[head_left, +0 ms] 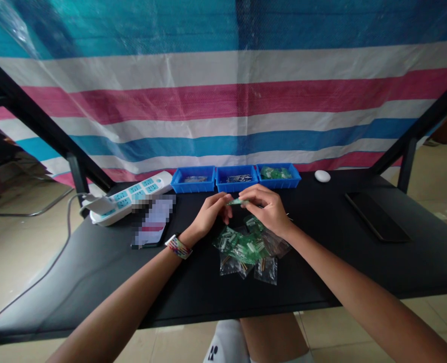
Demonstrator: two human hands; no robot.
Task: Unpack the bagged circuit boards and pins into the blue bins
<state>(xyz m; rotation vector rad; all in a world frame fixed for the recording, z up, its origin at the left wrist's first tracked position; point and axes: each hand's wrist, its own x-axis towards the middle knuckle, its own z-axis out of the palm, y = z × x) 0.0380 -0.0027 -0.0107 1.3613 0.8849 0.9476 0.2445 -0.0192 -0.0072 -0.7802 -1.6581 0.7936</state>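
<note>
Between my two hands, just in front of the blue bins, is a small green plastic packet [237, 201]. My left hand [212, 210] pinches its left end, and my right hand [265, 206] grips its right end with thumb and fingers. What the packet contains is too small to make out. Below my hands lies a pile of green packets [242, 246] with whitish pieces inside. Clear bags [266, 270] with thin brass-coloured pieces lie at the pile's near edge.
Three blue bins stand in a row: the left bin [193, 187] with small packets, the middle bin [237, 186] with metal pieces, the right bin [278, 182] with green packets. A power strip [147, 187], phone [155, 222], white round object [322, 176] and dark flat device [377, 217] lie around.
</note>
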